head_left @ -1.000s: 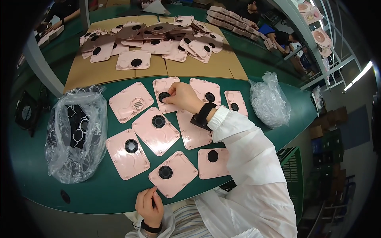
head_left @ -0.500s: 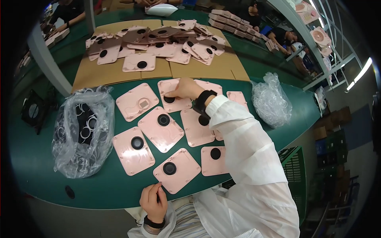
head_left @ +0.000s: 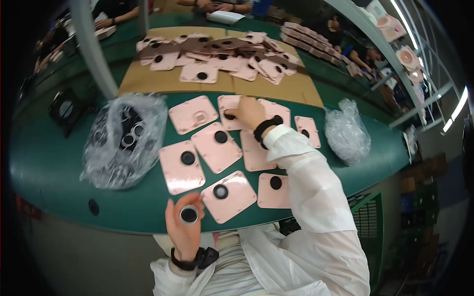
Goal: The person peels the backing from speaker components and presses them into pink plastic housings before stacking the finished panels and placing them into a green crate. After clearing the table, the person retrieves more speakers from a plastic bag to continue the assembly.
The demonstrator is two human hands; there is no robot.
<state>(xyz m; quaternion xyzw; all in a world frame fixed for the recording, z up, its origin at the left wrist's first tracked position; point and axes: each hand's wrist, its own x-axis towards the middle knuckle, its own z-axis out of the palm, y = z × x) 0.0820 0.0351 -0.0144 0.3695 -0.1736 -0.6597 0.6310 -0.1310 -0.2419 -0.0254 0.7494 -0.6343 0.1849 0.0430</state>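
My left hand (head_left: 183, 232) is turned up at the table's front edge, fingers curled around a round black part (head_left: 188, 215) with a pale rim. Farther off, my right hand (head_left: 249, 112) has its fingertips on the black disc (head_left: 229, 114) of a pink plate (head_left: 225, 103) in the back row; whether they grip or only press it is hard to see. Several similar pink plates lie around, most bearing a black disc. The back-left plate (head_left: 183, 118) shows a pale square patch instead. A plate (head_left: 237, 203) with a ringed black disc lies nearest my left hand.
An open clear bag (head_left: 106, 163) with black parts and pale rings stands at left. Another clear bag (head_left: 348, 135), filled with rings, sits at right. Behind, brown cardboard (head_left: 148, 86) carries a heap of pink plates (head_left: 222, 61). Metal posts flank the table; other people work beyond.
My left hand has turned over and now shows the round black part. My right hand stays at the same plate's disc. The whole view has shifted slightly.
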